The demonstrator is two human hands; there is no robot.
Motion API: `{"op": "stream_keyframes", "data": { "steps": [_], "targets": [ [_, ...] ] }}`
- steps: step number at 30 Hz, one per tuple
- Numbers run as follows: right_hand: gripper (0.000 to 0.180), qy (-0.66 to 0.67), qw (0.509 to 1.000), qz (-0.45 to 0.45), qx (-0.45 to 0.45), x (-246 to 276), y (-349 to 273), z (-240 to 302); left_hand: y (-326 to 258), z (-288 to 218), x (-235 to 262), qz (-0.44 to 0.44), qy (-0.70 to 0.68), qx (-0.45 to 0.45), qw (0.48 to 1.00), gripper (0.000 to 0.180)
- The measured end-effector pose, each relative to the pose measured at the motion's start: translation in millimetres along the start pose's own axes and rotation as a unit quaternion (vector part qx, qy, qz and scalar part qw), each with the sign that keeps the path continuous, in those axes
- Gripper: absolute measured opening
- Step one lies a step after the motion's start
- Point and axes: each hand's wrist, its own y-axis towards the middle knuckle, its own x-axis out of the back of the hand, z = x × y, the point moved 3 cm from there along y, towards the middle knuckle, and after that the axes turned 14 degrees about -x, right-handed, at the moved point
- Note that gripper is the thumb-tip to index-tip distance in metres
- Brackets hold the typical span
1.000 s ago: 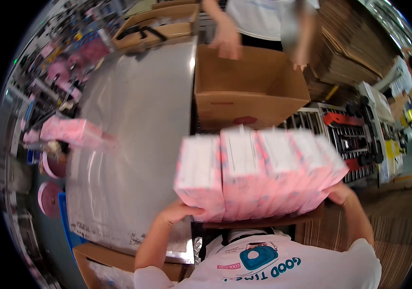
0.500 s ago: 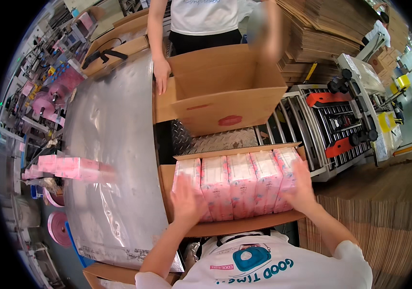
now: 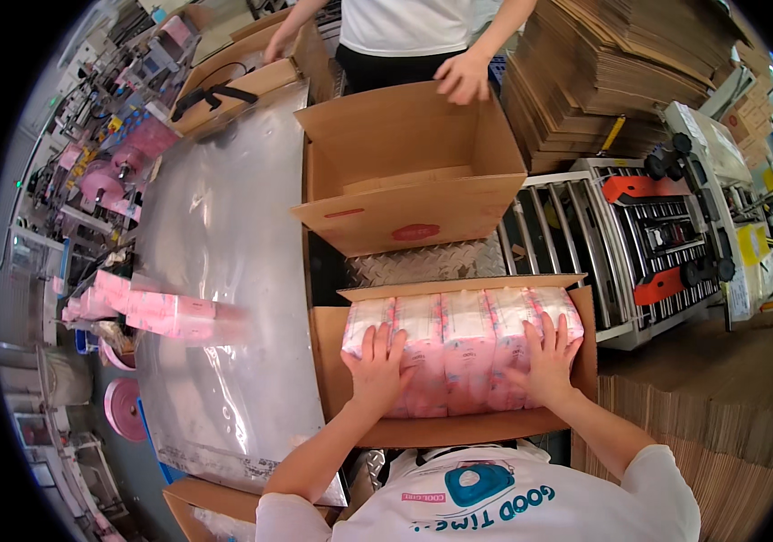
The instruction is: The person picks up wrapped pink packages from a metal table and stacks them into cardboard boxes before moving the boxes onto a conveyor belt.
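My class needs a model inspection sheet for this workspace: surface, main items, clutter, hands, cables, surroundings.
Surface: metal table, marked near its lower edge.
Main items: five packs in a row inside the near carton; far carton open.
Clutter: other packs at the table's left edge; black tool at its far end.
Hands: left hand and right hand open against the row.
Cables: none distinct enough to confirm.
Surroundings: co-worker's hand by the far carton; rollers at right.
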Motion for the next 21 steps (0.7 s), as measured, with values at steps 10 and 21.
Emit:
{"op": "stream_keyframes", "data": {
  "steps": [10,21],
  "targets": [
    [0.085,-0.06,0.962,0.245,-0.107,-61,96,11,77,43,-76,0.346,-0.161,0.083,0.92,0.071],
    [0.044,0.031,0.992,0.094,-0.077,46,19,-120,-147,9,-11,-0.03,-0.649,0.377,0.661,0.047]
  ]
}}
